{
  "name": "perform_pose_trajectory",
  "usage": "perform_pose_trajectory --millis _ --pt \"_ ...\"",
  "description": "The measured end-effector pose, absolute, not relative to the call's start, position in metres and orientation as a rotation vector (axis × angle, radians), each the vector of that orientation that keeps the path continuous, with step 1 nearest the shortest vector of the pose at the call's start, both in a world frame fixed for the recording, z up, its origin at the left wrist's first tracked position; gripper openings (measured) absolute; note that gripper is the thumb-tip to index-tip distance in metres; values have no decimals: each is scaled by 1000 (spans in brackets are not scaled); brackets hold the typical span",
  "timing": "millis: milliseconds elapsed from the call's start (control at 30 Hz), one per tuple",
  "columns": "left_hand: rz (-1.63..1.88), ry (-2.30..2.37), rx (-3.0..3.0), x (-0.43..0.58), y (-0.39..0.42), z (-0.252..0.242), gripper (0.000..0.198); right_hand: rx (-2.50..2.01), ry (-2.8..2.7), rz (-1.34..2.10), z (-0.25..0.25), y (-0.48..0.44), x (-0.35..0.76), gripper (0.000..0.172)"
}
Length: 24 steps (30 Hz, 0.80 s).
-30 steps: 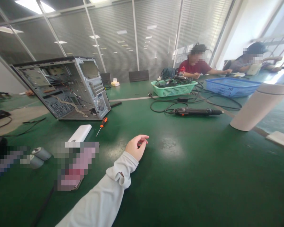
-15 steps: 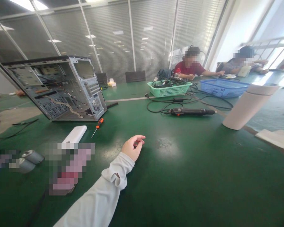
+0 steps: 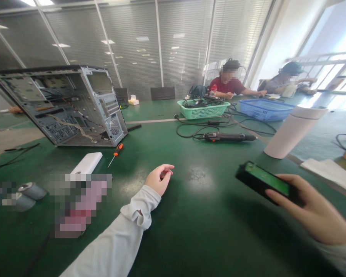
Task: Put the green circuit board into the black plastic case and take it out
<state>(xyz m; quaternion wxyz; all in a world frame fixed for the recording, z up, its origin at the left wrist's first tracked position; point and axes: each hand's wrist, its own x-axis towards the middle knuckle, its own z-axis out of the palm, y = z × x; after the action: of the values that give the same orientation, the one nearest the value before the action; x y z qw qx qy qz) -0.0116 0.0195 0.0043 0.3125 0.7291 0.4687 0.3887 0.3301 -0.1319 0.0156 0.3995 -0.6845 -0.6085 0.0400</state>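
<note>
My left hand (image 3: 159,178) rests on the green table (image 3: 207,231) with its fingers loosely curled and nothing visible in them. My right hand (image 3: 311,209) comes in from the lower right and grips a phone (image 3: 262,182) with a green lit screen, held just above the table. An orange-handled screwdriver (image 3: 114,153) and a white flat box (image 3: 87,164) lie ahead of my left hand. Behind them stands an open computer case (image 3: 60,104), tilted, with its inside showing.
A white tumbler (image 3: 292,132) stands at the right. A black electric screwdriver (image 3: 229,137) with cables lies mid-table, before a green basket (image 3: 203,109) and a blue basket (image 3: 265,109). Two people sit at the far end. Two small grey cylinders (image 3: 29,191) lie at the left.
My right hand has come into view from the lower right with the phone in it. My left hand has stayed put. The camera has turned slightly to the right.
</note>
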Motion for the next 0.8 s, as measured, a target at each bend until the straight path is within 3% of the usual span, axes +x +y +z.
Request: perform_pose_trajectory --millis 100,267,567,800 --pt "1039 1239 1895 -12 19 5 26 -1462 -1733 216 11 -89 270 49" --pt "1082 1132 1894 -15 20 4 42 -1129 -1845 143 2 -35 194 32" --pt "1114 1070 1881 -12 18 3 48 -1092 -1804 88 1 -23 184 35" --pt "1088 967 1915 -12 15 4 47 -1032 -1608 452 -8 -21 187 42"
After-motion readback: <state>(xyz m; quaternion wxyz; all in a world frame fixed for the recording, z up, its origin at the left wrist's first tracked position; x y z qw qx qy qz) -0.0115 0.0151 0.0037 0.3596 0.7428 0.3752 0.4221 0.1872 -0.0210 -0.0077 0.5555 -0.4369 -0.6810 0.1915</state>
